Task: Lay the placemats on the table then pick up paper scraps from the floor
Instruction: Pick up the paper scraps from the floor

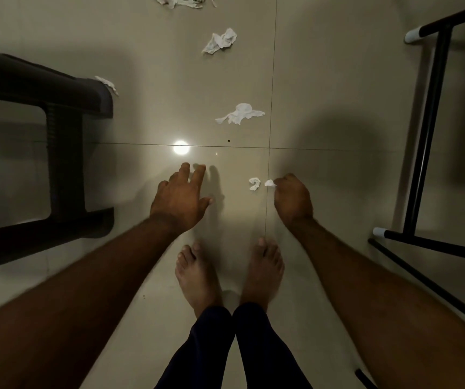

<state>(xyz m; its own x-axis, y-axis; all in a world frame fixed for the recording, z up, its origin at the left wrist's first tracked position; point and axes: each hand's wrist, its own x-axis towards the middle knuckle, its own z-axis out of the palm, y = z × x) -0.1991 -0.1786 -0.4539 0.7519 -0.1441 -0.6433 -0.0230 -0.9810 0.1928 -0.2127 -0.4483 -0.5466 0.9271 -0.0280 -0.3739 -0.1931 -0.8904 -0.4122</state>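
Observation:
I look straight down at a glossy beige tiled floor. My right hand (291, 196) is low over the floor with its fingers curled, pinching a small white paper scrap (269, 183). Just left of it another small scrap (254, 183) lies on the tile. My left hand (182, 197) hovers with fingers spread and holds nothing. Farther ahead lie a larger crumpled scrap (239, 114), a second one (220, 41) beyond it, and a heap of torn paper (181, 0) at the top edge. One scrap (107, 83) lies by the dark chair's corner.
A dark plastic chair (57, 130) stands at the left. Black metal table legs (427, 130) with white caps stand at the right. My bare feet (231, 273) are just behind my hands. A lamp's bright reflection (181, 147) shines on the tile.

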